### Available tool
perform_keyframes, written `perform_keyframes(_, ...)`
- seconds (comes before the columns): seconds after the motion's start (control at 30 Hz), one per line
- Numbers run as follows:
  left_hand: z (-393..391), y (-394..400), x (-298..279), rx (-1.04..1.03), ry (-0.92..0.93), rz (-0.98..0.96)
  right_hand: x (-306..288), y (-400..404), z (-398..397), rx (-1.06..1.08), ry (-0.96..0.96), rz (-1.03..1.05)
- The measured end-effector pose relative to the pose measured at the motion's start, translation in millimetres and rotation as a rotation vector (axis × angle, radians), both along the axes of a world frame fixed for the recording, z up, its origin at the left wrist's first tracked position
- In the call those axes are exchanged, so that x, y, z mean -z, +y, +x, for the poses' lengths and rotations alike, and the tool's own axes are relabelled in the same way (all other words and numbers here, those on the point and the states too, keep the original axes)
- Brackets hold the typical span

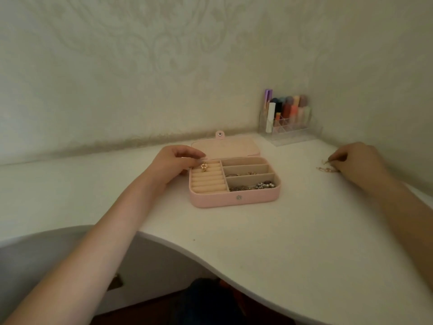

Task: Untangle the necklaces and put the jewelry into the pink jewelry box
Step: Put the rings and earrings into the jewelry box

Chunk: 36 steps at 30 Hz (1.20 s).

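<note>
The pink jewelry box lies open on the white desk, its lid folded back flat. A gold ring stands in the far ring rolls at the box's left. My left hand rests at that corner, fingertips right at the ring; whether they still pinch it is unclear. Dark tangled chains and beads fill the near right compartment, and small pieces lie in the middle one. Far right, my right hand pinches one end of a thin gold chain lying on the desk.
A clear organiser with lipsticks and small bottles stands in the back right corner against the wall. The white desk has a curved front edge cut in toward me. Patterned wallpaper closes the back and right.
</note>
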<state>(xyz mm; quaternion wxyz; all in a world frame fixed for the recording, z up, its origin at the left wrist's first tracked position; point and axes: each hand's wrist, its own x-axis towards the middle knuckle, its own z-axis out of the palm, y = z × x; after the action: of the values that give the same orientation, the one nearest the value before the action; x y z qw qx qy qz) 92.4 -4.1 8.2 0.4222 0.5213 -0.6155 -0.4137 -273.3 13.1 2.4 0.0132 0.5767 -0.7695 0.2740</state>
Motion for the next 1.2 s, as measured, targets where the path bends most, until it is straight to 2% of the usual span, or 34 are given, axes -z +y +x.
perform_keyframes(0.17,0.7,3.5,-0.5,-0.009,-0.003,0.000,3.1,-0.4,-4.7,-0.011,0.017,-0.046)
perform_keyframes(0.23,-1.4,5.4,0.1,-0.069,-0.013,-0.042,1.2,-0.7,-1.0,-0.029,-0.057,-0.118)
perform_keyframes(0.27,-3.3,6.7,0.0,-0.117,-0.034,-0.088,-1.8,-0.4,3.3,-0.060,-0.170,-0.154)
perform_keyframes(0.37,-11.8,11.6,-5.1,-0.249,-0.080,-0.243,-14.9,3.8,24.6,-0.251,-0.691,-0.178)
perform_keyframes(0.4,-15.5,13.8,-8.1,-0.259,-0.079,-0.287,-18.7,5.7,30.9,-0.305,-0.775,-0.168)
perform_keyframes(0.5,-31.4,23.5,-17.9,-0.196,-0.086,-0.386,-24.4,11.7,42.0,-0.382,-0.822,-0.099)
perform_keyframes(0.63,-62.1,42.4,-24.4,-0.006,-0.149,-0.485,-28.2,23.2,65.2,-0.570,-0.924,0.081)
perform_keyframes(0.77,-91.5,58.3,-22.2,0.150,-0.108,-0.472,-31.2,35.2,93.7,-0.767,-0.990,0.154)
perform_keyframes(0.9,-98.9,61.6,-17.0,0.090,-0.032,-0.541,-30.2,39.8,100.6,-0.802,-1.015,0.147)
perform_keyframes(1.2,-96.8,63.8,-12.1,0.078,-0.141,-0.639,-32.1,43.0,105.3,-0.831,-1.184,0.198)
